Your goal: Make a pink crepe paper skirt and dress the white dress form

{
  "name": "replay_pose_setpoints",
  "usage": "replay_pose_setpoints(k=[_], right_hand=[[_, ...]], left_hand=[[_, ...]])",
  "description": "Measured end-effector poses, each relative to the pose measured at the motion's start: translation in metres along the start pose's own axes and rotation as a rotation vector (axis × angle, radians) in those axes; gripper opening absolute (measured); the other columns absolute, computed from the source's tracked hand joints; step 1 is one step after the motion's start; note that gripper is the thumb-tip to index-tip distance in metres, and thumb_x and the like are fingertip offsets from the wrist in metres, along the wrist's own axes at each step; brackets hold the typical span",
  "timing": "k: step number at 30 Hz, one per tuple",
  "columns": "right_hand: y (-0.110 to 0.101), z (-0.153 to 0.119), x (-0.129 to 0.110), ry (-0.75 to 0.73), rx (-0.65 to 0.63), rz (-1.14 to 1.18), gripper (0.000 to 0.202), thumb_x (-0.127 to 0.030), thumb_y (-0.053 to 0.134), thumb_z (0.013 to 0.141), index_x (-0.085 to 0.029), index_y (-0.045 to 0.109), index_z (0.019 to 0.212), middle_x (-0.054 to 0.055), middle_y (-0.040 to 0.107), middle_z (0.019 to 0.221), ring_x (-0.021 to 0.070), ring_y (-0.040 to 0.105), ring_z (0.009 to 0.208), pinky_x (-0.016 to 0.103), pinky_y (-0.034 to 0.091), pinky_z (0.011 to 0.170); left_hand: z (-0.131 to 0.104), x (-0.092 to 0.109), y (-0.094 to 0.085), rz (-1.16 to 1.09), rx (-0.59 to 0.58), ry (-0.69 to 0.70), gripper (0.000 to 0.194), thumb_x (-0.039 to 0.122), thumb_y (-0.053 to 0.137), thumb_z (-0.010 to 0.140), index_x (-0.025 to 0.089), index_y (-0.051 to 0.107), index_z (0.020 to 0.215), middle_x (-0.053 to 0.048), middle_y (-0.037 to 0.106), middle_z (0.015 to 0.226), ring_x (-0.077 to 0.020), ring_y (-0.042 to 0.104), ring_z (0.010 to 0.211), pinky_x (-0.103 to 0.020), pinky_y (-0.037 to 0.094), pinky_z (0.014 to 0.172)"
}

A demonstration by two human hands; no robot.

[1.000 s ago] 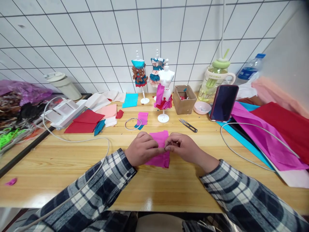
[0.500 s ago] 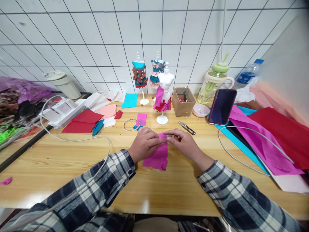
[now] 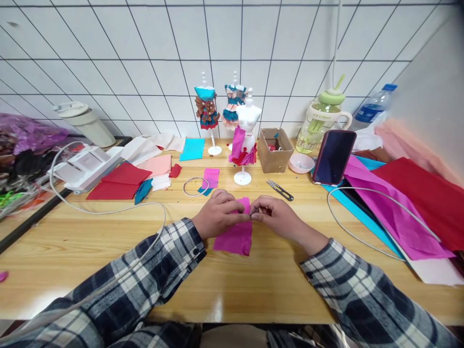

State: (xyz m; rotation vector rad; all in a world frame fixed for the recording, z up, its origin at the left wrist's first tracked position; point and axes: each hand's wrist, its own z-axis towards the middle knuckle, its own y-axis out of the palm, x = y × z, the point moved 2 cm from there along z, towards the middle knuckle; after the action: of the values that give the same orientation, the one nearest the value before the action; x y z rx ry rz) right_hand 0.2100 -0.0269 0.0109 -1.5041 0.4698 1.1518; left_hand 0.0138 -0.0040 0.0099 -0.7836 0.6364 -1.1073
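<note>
A rectangular piece of magenta crepe paper (image 3: 232, 240) lies on the wooden table in front of me, with a small crumpled spot at its lower right corner. Over its upper part rests my left hand (image 3: 220, 215), bent fingers close together and tips at the paper's right edge. My right hand (image 3: 277, 217) pinches at that same right edge, thumb against curled fingers, touching the left fingertips. What lies between the fingertips is mostly hidden. Just beyond the hands stands a white mini mannequin (image 3: 248, 118) wearing a red and magenta ruffle and a magenta strip.
Thread snips (image 3: 280, 190) lie beyond my right hand, near a cardboard box (image 3: 276, 159) and a pink bowl (image 3: 301, 164). A phone (image 3: 333, 157) stands upright at right. Red sheets (image 3: 119, 181) and a power strip (image 3: 85, 166) sit left; a white cable (image 3: 108, 211) crosses my left sleeve.
The right hand's index finger has curled in from a stretched position, and its pinch sits slightly lower on the paper's edge. The left fingers have shifted slightly. The camera view has moved a little.
</note>
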Motion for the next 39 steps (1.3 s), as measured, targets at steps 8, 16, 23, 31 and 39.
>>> replay_pose_setpoints(k=[8, 16, 23, 31, 39], right_hand=[[0.009, -0.004, 0.002, -0.169, 0.028, -0.266, 0.010, -0.014, 0.045, 0.089, -0.020, 0.047, 0.082, 0.003, 0.052, 0.082, 0.0184, 0.048, 0.080, 0.031, 0.037, 0.072], [-0.001, -0.003, 0.006, -0.098, 0.199, -0.101, 0.007, -0.018, 0.051, 0.089, -0.019, 0.058, 0.086, 0.002, 0.057, 0.081, 0.0161, 0.050, 0.075, 0.029, 0.039, 0.067], [0.005, -0.006, -0.001, -0.107, 0.218, -0.035, 0.015, -0.026, 0.064, 0.086, -0.021, 0.070, 0.099, 0.000, 0.056, 0.074, 0.0129, 0.048, 0.064, 0.027, 0.037, 0.059], [0.005, -0.009, -0.002, -0.212, 0.285, -0.218, 0.008, -0.027, 0.065, 0.086, -0.021, 0.065, 0.081, 0.001, 0.061, 0.076, 0.0158, 0.052, 0.071, 0.029, 0.038, 0.066], [0.009, -0.007, -0.002, -0.285, 0.103, -0.318, 0.013, -0.020, 0.041, 0.094, -0.020, 0.046, 0.082, 0.004, 0.052, 0.082, 0.0199, 0.047, 0.079, 0.034, 0.038, 0.073]], left_hand=[[0.002, 0.002, 0.003, -0.042, 0.006, -0.094, 0.019, 0.030, 0.053, 0.094, 0.031, 0.072, 0.096, 0.000, 0.071, 0.086, -0.0158, 0.050, 0.081, -0.033, 0.035, 0.078], [-0.001, -0.005, 0.001, -0.006, 0.040, -0.269, 0.018, 0.029, 0.056, 0.093, 0.026, 0.073, 0.097, -0.003, 0.069, 0.085, -0.0170, 0.052, 0.084, -0.034, 0.038, 0.080], [-0.002, 0.004, -0.006, 0.056, 0.113, -0.059, 0.019, 0.021, 0.057, 0.091, 0.029, 0.069, 0.103, 0.000, 0.070, 0.086, -0.0172, 0.049, 0.083, -0.035, 0.037, 0.078], [-0.002, 0.003, -0.004, 0.054, 0.092, -0.063, 0.017, 0.023, 0.057, 0.091, 0.030, 0.070, 0.098, 0.000, 0.070, 0.084, -0.0166, 0.050, 0.082, -0.034, 0.037, 0.078], [0.004, 0.006, 0.001, -0.032, 0.091, -0.050, 0.016, 0.025, 0.056, 0.092, 0.029, 0.071, 0.096, 0.001, 0.070, 0.082, -0.0153, 0.050, 0.079, -0.033, 0.038, 0.075]])
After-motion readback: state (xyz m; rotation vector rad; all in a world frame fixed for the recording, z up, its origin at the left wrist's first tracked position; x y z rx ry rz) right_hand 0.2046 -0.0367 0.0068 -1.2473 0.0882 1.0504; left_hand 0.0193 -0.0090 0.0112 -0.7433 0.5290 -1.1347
